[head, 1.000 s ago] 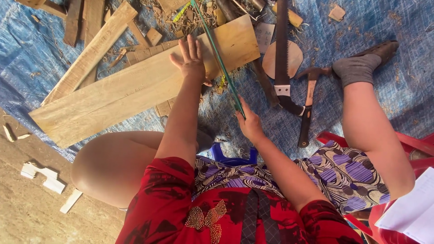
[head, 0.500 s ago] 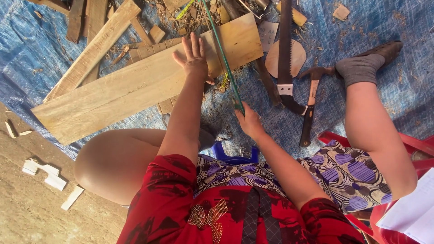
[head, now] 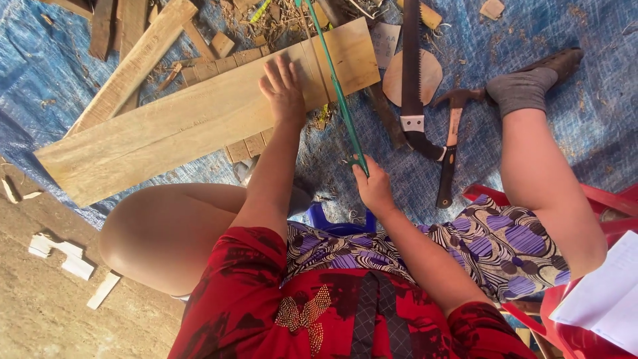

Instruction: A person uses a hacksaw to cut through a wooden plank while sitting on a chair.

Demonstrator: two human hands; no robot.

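Observation:
My left hand lies flat, fingers spread, on a long pale wooden plank that rests on a blue tarp. My right hand grips the near end of a thin green saw, whose blade runs up across the plank's right part, just right of my left hand. I sit with bare knees apart, in a red top and a patterned purple skirt.
A handsaw with a black handle and a hammer lie on the tarp right of the plank, over a round wooden piece. More planks and offcuts lie at the top left. White scraps lie on bare ground; a red chair is at right.
My left hand has slid a little along the plank and stays flat on it. The green saw has shifted slightly in my right hand's grip; the view has drifted a bit.

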